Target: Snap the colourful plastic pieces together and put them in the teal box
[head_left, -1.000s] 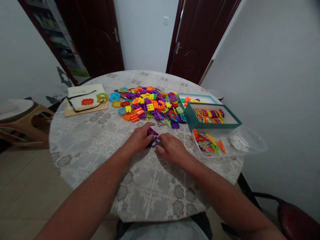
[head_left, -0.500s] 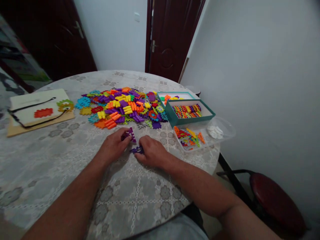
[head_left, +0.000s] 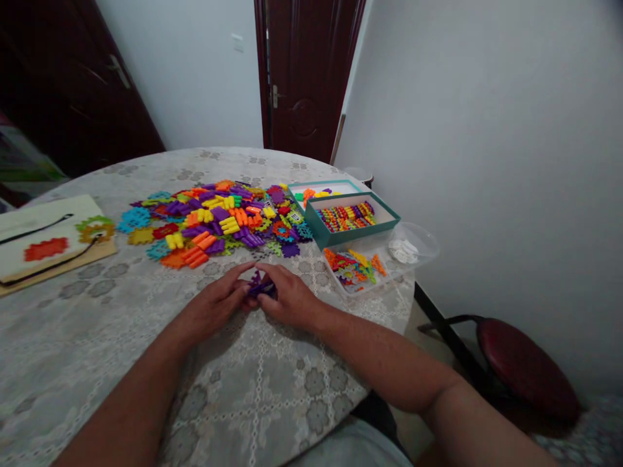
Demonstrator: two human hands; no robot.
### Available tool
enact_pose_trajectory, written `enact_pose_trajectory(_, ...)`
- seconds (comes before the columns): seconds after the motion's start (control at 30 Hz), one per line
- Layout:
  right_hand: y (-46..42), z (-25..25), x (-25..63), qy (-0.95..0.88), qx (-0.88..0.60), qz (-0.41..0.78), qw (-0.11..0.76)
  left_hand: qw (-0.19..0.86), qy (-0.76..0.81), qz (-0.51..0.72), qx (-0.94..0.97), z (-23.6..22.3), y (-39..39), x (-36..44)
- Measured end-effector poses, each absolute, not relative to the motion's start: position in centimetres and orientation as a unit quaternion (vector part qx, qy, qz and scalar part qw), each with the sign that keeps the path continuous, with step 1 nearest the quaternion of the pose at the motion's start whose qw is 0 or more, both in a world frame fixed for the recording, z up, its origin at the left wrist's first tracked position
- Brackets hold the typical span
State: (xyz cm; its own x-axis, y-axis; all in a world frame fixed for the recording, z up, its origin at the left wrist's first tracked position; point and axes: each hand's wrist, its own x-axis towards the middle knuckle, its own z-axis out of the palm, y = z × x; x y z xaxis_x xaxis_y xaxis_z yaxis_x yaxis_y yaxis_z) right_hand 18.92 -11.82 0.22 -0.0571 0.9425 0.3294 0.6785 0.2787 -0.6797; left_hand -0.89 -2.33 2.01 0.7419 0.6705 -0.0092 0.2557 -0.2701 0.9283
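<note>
Head view: far left, pad (head_left: 73,207) under black cord (head_left: 36,229). Next, toy pile (head_left: 219,224), beyond my hands. My left hand (head_left: 217,308) clamped on purple toy pieces (head_left: 259,288), over tablecloth (head_left: 253,376) before pile; my right hand (head_left: 294,298) clamped on them too. Rightward, green box (head_left: 315,228), clear tray (head_left: 384,276) in front, both holding coloured bits (head_left: 355,267); red seat (head_left: 525,366) farthest right.

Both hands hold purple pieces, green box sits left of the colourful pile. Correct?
Box side is wrong: the head view shows the green box to the right of the colourful pile. Left hand and right hand do hold purple pieces.
</note>
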Motion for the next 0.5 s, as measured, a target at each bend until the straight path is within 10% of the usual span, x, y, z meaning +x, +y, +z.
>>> enact_pose_trajectory(0.27, -13.3, 3.9, 20.3, -0.688, -0.58, 0.207, 0.385, 0.623, 0.235, 0.172, 0.726, 1.3, -3.1, -0.8)
enact_pose_trajectory(0.5, -15.9, 6.7, 29.7, -0.5, -0.742, -0.099, 0.435, 0.626, 0.264, 0.179, 0.712, 0.9, -3.4, -0.3)
